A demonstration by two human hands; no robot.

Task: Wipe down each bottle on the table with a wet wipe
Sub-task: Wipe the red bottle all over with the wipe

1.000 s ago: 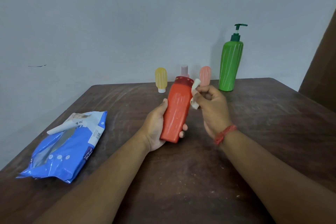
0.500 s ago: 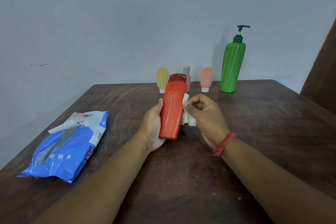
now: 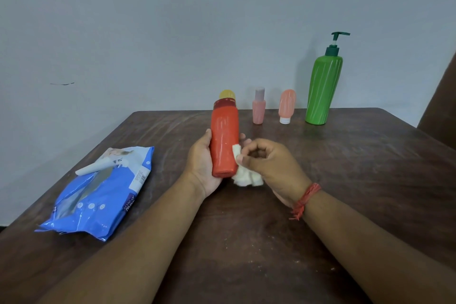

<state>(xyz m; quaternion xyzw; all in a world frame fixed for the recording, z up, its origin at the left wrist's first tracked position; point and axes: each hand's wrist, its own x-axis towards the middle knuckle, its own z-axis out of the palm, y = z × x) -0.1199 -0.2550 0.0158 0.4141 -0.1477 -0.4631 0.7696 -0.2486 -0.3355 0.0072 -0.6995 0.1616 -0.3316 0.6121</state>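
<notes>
Red bottle mid-wipe, held in hand over the middle of the counter. Nearest the camera, two bare forearms reaching in, a red thread band at the right wrist. Left grip curled round the bottle's lower half from behind, thumb on the left flank, fingertips showing past the right one; cap end tilted up and away. Right grip pinching a bunched wet wipe between thumb and forefinger, pressing it to the bottle's lower right side, loose folds hanging beside the base.

Marks a shift from a second ago: wipe then up by the cap, half a second ago at mid-body, now down near the bottom. Suggests one full stroke along this side about done, with the far side and base probably yet to come.

Off to the left, lying flat, a blue wipe pack with its flap lifted. Farther back, near the wall, standing well apart from both grips: a yellow tube mostly hidden behind the red cap, a small pink bottle, a peach tube on its white cap, a tall green pump bottle. Leaves, by the look of it, four waiting their turn.
</notes>
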